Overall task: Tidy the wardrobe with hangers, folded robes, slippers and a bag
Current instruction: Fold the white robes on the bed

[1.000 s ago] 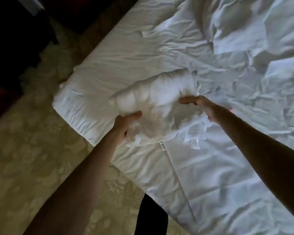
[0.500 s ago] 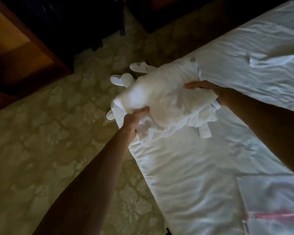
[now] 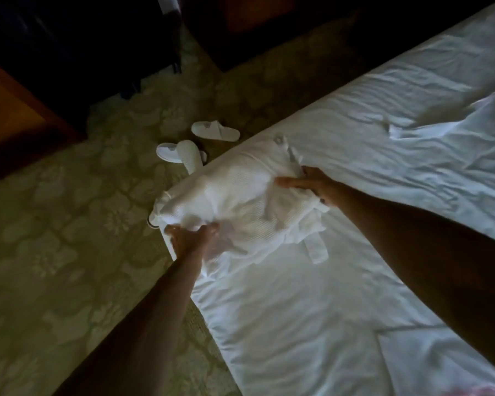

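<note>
Robe lifted from mid-bed, now at the bed's edge.
Left hand (image 3: pixel 189 238) and right hand (image 3: pixel 312 184) each keep a holding grip on the folded robe (image 3: pixel 240 195); slippers (image 3: pixel 195 141) at 11 o'clock; wardrobe transfer pending.

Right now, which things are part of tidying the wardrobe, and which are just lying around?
Part of the job:
- folded robe, held by the left hand and the right hand
- slippers on the carpet

Just lying around:
- bed with rumpled sheets
- carpet
- dark furniture, too dim to make out
</note>
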The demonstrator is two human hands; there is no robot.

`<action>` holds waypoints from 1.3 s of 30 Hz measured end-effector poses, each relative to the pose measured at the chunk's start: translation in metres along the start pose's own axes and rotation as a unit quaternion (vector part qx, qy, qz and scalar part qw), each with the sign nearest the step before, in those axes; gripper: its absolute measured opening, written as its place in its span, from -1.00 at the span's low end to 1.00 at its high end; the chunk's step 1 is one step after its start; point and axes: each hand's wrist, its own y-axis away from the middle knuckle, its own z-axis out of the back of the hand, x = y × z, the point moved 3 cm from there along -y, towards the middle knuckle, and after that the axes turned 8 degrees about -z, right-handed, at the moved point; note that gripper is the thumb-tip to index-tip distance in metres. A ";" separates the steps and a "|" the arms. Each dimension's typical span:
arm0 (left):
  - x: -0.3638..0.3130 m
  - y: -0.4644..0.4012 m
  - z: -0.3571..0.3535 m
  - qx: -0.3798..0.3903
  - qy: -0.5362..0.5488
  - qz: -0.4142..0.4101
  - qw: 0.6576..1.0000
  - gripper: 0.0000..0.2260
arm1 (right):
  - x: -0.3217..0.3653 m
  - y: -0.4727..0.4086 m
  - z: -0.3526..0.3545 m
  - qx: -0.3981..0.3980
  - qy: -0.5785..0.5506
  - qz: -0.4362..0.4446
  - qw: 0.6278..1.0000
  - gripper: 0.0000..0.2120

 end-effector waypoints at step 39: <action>-0.126 0.495 -0.551 0.292 -0.448 -0.673 0.511 -0.25 | -0.428 0.168 0.485 -0.587 0.102 -0.088 0.799 -0.20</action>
